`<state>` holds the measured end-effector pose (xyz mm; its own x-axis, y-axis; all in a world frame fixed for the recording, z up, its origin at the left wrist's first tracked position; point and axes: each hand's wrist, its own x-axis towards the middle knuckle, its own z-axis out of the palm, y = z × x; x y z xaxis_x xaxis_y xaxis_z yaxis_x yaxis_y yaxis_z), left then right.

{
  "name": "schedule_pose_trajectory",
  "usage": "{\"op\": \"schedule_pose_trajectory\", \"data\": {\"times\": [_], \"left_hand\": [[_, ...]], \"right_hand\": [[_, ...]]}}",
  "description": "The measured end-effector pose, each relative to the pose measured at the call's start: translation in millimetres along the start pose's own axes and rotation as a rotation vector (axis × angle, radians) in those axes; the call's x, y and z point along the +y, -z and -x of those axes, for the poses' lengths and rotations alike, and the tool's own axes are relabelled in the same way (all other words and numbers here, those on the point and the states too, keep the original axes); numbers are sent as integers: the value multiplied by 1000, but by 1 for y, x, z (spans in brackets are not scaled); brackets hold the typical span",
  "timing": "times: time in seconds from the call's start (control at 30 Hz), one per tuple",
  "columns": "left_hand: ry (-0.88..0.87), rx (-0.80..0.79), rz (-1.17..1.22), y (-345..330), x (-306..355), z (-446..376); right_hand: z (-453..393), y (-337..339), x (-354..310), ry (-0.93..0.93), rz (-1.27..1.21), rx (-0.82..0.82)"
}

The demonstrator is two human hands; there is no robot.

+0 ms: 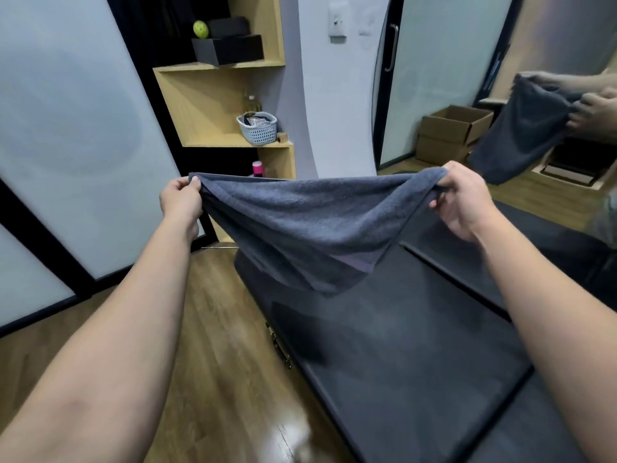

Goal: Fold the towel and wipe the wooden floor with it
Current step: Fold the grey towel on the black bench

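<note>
Both hands, left (182,200) and right (462,198), pinch the towel (300,225) by its top corners; sagging cloth between the fingers risks a crooked fold.

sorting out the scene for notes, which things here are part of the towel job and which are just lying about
Part of the job:
towel, stretched between both hands
left hand and right hand, each gripping a top corner
wooden floor

Just lying about:
white basket on the shelf
black box
green ball
cardboard box
pink bottle
</note>
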<state>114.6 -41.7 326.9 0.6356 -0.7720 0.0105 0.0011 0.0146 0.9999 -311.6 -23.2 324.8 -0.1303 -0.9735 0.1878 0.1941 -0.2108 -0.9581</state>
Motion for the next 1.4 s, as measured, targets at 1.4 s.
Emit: {"op": "schedule_pose_trajectory", "data": {"times": [1.4], "left_hand": [[201,-491,0,-17,-13,17]], "right_hand": [[31,32,88,-527,764,-96]]}}
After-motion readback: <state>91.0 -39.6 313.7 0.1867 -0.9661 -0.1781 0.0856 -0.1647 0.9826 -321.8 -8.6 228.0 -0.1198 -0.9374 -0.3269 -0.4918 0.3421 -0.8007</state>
